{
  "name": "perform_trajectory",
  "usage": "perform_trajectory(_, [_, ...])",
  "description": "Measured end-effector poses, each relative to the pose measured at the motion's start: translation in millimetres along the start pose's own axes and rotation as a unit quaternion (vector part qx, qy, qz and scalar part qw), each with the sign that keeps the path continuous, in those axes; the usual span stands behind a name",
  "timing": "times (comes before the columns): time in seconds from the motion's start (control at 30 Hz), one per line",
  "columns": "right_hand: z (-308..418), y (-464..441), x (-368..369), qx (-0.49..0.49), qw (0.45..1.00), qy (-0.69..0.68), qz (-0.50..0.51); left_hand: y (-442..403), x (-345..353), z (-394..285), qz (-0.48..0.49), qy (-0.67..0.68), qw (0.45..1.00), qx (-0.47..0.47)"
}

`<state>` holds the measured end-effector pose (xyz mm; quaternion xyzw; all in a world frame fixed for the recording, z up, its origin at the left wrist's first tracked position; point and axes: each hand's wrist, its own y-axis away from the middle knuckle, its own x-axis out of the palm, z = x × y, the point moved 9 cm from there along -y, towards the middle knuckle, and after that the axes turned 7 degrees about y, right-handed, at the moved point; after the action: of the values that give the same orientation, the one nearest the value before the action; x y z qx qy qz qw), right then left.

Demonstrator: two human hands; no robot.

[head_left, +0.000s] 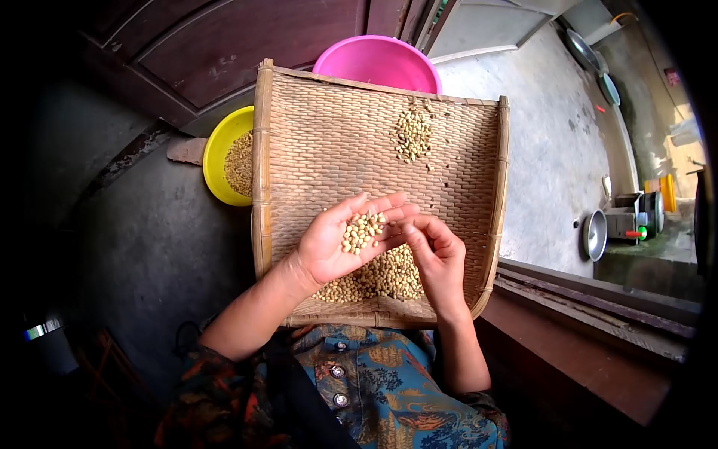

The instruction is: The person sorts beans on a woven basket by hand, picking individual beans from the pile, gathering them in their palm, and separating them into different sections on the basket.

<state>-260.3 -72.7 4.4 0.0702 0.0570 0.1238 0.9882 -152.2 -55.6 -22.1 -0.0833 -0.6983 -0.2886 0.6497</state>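
Observation:
My left hand [323, 243] lies palm up over the woven bamboo tray [329, 150], fingers stretched to the right. In its cupped palm rests a small heap of pale yellow beans [362, 232]. My right hand [443, 263] is beside the left fingertips, thumb and forefinger pinched together; whatever is between them is too small or hidden to name. Below both hands, a larger bean pile [374, 282] covers the tray's near end, partly hidden by my wrists. Toward the far right of the tray lies a smaller cluster of mixed, partly darker beans [411, 137].
A yellow basin [217, 161] with brownish grains stands left of the tray. The pink basin [378, 60] sits behind it, near a dark red door [247, 56]. On the right are a door sill [591, 299] and a metal bowl [595, 235] on the floor.

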Motion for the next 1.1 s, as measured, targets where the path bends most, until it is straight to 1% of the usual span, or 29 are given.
perform_trajectory(0.03, [11.7,-0.6,2.1,-0.064,0.992,0.099,-0.035,0.5,-0.8,0.1,-0.007,-0.007,1.000,0.003])
perform_trajectory(0.07, [22.8,0.7,1.4,-0.087,0.980,0.174,-0.052,0.5,-2.8,0.0,-0.016,-0.016,1.000,0.004])
perform_trajectory(0.17, [37.2,0.8,12.8,-0.184,0.931,0.305,-0.076,0.9,-8.2,-0.6,-0.031,-0.041,0.999,0.006])
perform_trajectory(0.23, [39.4,0.1,17.7,-0.194,0.921,0.332,-0.056,1.0,-9.3,-0.9,-0.024,-0.055,0.998,0.005])
perform_trajectory(0.3, [37.4,-1.0,20.9,-0.197,0.917,0.345,-0.039,2.0,-10.3,-0.8,-0.039,-0.064,0.997,0.003])
perform_trajectory(0.33, [38.0,-1.9,18.4,-0.192,0.927,0.319,-0.046,2.1,-10.8,-0.5,-0.046,-0.069,0.997,0.001])
perform_trajectory(0.37, [38.5,-2.6,15.7,-0.186,0.936,0.293,-0.053,1.2,-8.1,-0.3,-0.030,-0.047,0.998,0.002])
perform_trajectory(0.4, [24.6,-5.2,6.5,-0.110,0.969,0.217,-0.048,-0.1,-5.1,-0.5,-0.014,-0.024,1.000,0.004])
perform_trajectory(0.43, [14.8,-7.9,5.1,-0.052,0.996,-0.058,-0.033,-0.9,-2.3,-1.5,0.001,-0.001,1.000,0.007])
perform_trajectory(0.47, [5.2,-9.8,-2.6,-0.001,0.979,-0.202,-0.001,-0.9,-0.1,-2.8,0.016,0.022,1.000,0.010])
perform_trajectory(0.5, [3.0,-11.3,-5.7,0.051,0.938,-0.342,0.031,-0.5,-0.4,-3.7,0.013,0.032,0.999,0.012])
perform_trajectory(0.53, [6.0,-7.7,-7.7,0.083,0.936,-0.342,-0.010,-0.2,-0.1,-4.4,0.010,0.041,0.999,0.012])
perform_trajectory(0.57, [3.6,-7.5,-8.6,0.097,0.935,-0.342,-0.004,0.0,0.0,-4.4,0.008,0.051,0.999,0.011])
perform_trajectory(0.63, [-5.3,-2.2,-4.3,0.126,0.927,-0.349,0.047,0.2,2.5,-4.1,0.019,0.041,0.999,0.007])
perform_trajectory(0.67, [-10.6,1.8,-1.2,0.153,0.926,-0.340,0.062,0.1,4.1,-3.9,0.020,0.037,0.999,0.006])
perform_trajectory(0.73, [-8.0,7.4,-0.4,0.110,0.970,-0.210,0.045,0.8,5.0,-3.8,0.017,0.023,1.000,0.008])
perform_trajectory(0.77, [-4.3,8.1,1.8,0.085,0.987,-0.134,0.035,1.2,4.8,-4.0,0.013,0.013,1.000,0.009])
perform_trajectory(0.8, [6.6,7.2,5.1,0.016,0.997,-0.069,0.032,1.4,4.4,-4.3,0.009,0.003,1.000,0.010])
perform_trajectory(0.83, [9.1,6.6,5.2,-0.021,1.000,0.011,0.005,1.7,4.5,-4.3,0.012,-0.004,1.000,0.009])
perform_trajectory(0.9, [8.3,7.7,4.3,-0.077,0.993,0.087,-0.028,1.9,3.7,-3.9,0.016,-0.018,1.000,0.006])
perform_trajectory(1.0, [24.4,10.4,6.1,-0.128,0.968,0.217,-0.018,0.8,2.7,-2.3,0.021,-0.016,1.000,0.003])
perform_trajectory(1.1, [35.8,10.1,15.3,-0.190,0.954,0.231,-0.017,0.7,4.1,-1.0,0.033,-0.024,0.999,0.002])
